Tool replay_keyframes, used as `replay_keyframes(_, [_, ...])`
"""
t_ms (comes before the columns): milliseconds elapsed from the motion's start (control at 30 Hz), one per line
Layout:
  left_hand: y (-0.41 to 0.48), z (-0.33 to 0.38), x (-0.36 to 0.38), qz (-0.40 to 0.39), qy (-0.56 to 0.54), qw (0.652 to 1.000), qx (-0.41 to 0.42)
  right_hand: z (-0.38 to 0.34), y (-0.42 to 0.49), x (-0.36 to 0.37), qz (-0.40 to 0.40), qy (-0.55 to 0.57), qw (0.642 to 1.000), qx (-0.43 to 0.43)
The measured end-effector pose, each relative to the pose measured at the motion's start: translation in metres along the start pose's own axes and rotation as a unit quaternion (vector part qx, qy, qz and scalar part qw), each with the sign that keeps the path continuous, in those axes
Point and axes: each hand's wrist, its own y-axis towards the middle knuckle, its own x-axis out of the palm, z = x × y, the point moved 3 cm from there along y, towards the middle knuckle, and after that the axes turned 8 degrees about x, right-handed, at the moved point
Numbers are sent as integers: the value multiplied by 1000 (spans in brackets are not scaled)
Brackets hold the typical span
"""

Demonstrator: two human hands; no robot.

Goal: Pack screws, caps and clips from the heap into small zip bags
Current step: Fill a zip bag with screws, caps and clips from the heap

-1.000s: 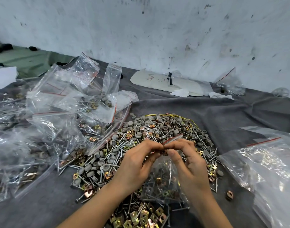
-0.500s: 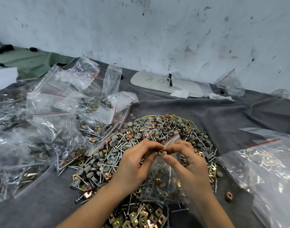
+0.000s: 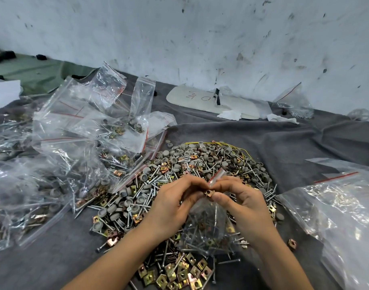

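Head view.
- Zip bag (image 3: 208, 225): centre frame, over heap (image 3: 200, 164), part-filled w/ screws + clips.
- R hand (image 3: 244, 204): pinches bag top by red strip.
- L hand (image 3: 171, 208): pinches brass clip (image 3: 208, 193) at bag mouth, next to R thumb.
- Heap: screws, grey caps, clips, 12 to 6 o'clock on grey cloth (image 3: 294, 147).
- Filled bags (image 3: 75, 143): 9–10 o'clock.
- Big bag (image 3: 336, 206): 3–4 o'clock.

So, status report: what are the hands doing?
Left hand pinching brass clip at zip bag mouth. Right hand pinching bag open. Heap beneath, nothing blocking.
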Motion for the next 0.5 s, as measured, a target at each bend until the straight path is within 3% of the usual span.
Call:
replay_keyframes(367, [3,7,0,5,-2,1000,-15,3,-1,1,-12,62,998,30])
replay_keyframes(500, [4,7,-1,14,11,1000,-12,4,0,2,3,34,999,27])
